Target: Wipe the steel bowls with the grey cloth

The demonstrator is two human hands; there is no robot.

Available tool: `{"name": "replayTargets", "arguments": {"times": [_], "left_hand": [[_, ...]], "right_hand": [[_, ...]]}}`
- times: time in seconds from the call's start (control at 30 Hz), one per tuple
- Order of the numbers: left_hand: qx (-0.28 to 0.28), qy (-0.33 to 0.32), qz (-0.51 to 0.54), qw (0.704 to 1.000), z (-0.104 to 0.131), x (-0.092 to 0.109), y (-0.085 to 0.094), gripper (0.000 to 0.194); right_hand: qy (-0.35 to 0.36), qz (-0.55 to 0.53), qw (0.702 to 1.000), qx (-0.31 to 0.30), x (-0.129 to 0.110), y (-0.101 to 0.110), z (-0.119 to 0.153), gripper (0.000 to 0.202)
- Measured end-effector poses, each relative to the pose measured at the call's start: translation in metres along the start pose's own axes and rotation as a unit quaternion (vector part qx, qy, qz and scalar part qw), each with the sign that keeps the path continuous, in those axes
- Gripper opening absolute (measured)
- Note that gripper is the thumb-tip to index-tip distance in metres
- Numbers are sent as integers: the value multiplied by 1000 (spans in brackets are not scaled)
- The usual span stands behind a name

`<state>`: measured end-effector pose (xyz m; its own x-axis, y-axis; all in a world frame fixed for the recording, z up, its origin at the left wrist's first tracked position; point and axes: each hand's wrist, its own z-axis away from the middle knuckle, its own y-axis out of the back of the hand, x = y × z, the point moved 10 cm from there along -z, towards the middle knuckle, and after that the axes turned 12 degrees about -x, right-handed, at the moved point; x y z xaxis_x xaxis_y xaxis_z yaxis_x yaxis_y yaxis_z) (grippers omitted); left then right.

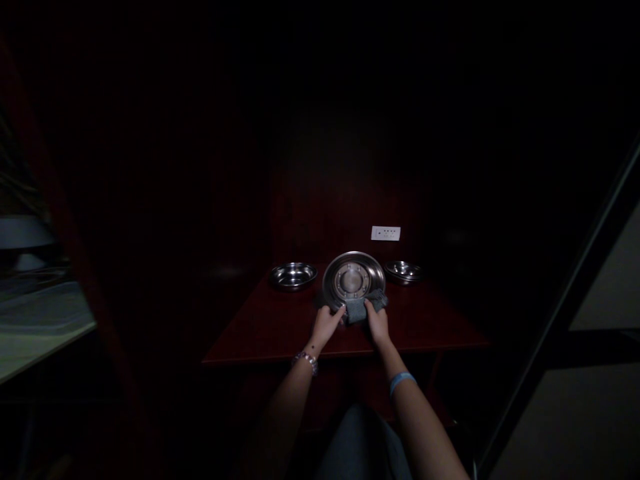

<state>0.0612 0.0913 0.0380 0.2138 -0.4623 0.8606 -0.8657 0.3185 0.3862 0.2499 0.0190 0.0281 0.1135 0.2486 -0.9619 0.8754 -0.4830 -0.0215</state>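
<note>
A round stainless steel basin [351, 280] is tilted up above the table, its hollow side and ring of small dimples turned toward me. My left hand [328, 323] pinches its lower left rim between thumb and fingers. At the lower right rim, my right hand [377, 321] is closed on a grey-green cloth [357, 311], which lies folded over the basin's edge. The fingers behind the rim are hidden on both hands. A second steel basin [293, 275] sits on the table to the left, and another steel basin [404, 271] stands to the right.
The dark red tabletop [280, 330] ends in a front edge close to me. A white socket panel [385, 233] is fixed on the back wall. Far left is a pale shelf [50, 343] with a clear plastic tray [45, 308]. A dark frame [545, 360] runs along the right.
</note>
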Motion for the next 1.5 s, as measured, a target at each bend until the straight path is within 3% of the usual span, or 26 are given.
{"name": "replayTargets", "arguments": {"times": [1.5], "left_hand": [[5,-8,24,1000,2,4,1,43]], "right_hand": [[1,-18,1000,-7,5,-1,-2,46]]}}
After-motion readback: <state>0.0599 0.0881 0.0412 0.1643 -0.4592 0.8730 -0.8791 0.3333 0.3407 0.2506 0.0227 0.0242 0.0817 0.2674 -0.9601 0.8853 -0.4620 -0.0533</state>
